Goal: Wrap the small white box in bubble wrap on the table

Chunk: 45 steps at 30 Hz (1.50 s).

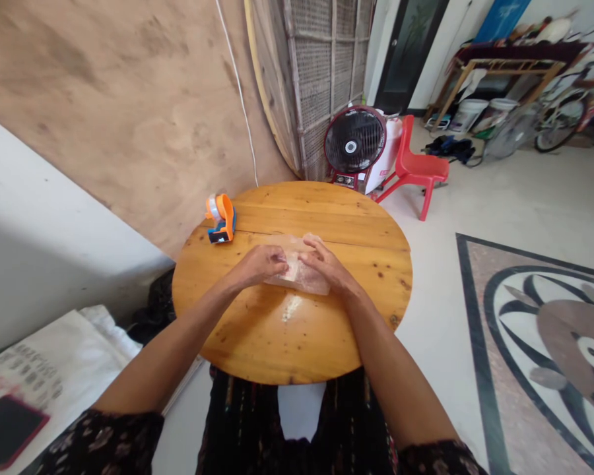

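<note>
A clear plastic bag point(297, 264) with something pale pink inside lies flat in the middle of the round wooden table point(292, 330). My left hand point(262, 262) rests on the bag's left side with its fingers curled onto the plastic. My right hand point(327, 264) presses on the bag's right side, fingers bent and pinching the plastic. The two hands nearly meet over the bag. An orange and blue tape dispenser point(221, 219) sits at the table's far left, apart from both hands.
A plywood board point(129, 99) leans behind the table. A black floor fan point(355, 142) and a red plastic chair point(416, 168) stand beyond it. White sacks point(54, 369) lie at lower left. A patterned floor inlay point(549, 343) spreads to the right.
</note>
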{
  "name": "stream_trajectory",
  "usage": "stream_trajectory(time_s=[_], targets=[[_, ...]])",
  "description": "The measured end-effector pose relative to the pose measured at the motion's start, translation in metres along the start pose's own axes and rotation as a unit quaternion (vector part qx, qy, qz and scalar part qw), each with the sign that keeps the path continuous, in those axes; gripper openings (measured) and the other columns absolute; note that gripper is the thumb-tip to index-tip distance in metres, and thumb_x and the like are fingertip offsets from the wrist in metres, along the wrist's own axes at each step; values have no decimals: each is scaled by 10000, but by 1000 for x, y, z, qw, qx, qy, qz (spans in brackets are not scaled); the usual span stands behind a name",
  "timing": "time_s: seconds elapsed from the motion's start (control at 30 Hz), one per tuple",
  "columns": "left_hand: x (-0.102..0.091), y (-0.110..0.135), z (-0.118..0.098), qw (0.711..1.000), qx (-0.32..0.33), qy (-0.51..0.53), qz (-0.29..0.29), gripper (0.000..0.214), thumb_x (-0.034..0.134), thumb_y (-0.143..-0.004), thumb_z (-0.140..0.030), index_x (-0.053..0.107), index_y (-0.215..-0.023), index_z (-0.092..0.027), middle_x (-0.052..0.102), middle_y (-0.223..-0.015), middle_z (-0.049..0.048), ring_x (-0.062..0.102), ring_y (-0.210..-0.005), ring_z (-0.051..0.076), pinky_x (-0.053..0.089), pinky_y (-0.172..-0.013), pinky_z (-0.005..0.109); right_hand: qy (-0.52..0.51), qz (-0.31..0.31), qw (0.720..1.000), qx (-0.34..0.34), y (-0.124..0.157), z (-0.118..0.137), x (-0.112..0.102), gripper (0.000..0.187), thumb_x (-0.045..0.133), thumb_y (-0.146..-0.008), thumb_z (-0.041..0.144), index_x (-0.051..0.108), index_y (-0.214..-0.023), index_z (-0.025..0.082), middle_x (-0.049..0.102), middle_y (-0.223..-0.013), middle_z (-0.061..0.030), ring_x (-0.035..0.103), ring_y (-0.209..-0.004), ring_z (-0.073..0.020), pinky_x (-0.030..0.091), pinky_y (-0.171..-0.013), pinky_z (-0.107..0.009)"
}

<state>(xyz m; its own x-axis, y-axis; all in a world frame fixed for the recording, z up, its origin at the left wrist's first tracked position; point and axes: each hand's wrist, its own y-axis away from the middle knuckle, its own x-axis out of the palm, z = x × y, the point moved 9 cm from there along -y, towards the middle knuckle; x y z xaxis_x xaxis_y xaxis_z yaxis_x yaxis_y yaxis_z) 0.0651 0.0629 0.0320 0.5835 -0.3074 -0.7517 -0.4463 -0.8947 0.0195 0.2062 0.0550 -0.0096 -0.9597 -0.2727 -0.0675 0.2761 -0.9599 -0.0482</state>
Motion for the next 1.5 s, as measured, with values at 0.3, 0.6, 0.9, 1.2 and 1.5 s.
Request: stream_trajectory(time_s=[0.3, 0.6, 0.9, 1.2, 1.5], targets=[[6, -13, 3, 997, 11, 69, 25, 186, 609, -699, -322, 625, -654, -142, 616, -625, -11, 531, -607, 117, 381, -569, 210, 76, -33, 996, -33, -2, -2, -2, 286, 610, -702, 359, 653, -896, 153, 623, -759, -15, 557, -658, -138, 443, -599, -252], [8, -12, 5, 992, -7, 124, 22, 202, 613, -675, -349, 579, -656, -150, 574, -607, -30, 515, -582, 109, 383, -548, 208, 137, -71, 987, -42, 3, 5, -6, 146, 513, -662, 219, 622, -749, 175, 570, -666, 17, 484, -572, -113, 394, -541, -225], [9, -8, 0, 987, -7, 161, 21, 179, 628, -654, -320, 563, -647, -154, 562, -619, -32, 516, -612, 113, 396, -570, 208, 251, -63, 961, -94, 11, 20, 1, 235, 539, -728, 167, 664, -924, 203, 697, -873, -42, 610, -807, -201, 458, -775, -329], [15, -10, 8, 982, -8, 187, 23, 247, 617, -674, -370, 498, -619, -161, 495, -574, -47, 465, -559, 94, 353, -533, 203, 360, -70, 903, -225, 27, 47, 18, 209, 562, -823, 249, 670, -1001, 237, 664, -1148, -71, 596, -1048, -252, 418, -930, -395], [12, -3, 10, 986, -34, 166, 9, 274, 613, -685, -418, 540, -686, -154, 532, -621, -30, 472, -578, 105, 348, -535, 210, 391, -3, 889, -238, 29, 50, 33, 176, 539, -866, 251, 709, -912, 249, 729, -1011, -36, 653, -928, -223, 368, -878, -377]])
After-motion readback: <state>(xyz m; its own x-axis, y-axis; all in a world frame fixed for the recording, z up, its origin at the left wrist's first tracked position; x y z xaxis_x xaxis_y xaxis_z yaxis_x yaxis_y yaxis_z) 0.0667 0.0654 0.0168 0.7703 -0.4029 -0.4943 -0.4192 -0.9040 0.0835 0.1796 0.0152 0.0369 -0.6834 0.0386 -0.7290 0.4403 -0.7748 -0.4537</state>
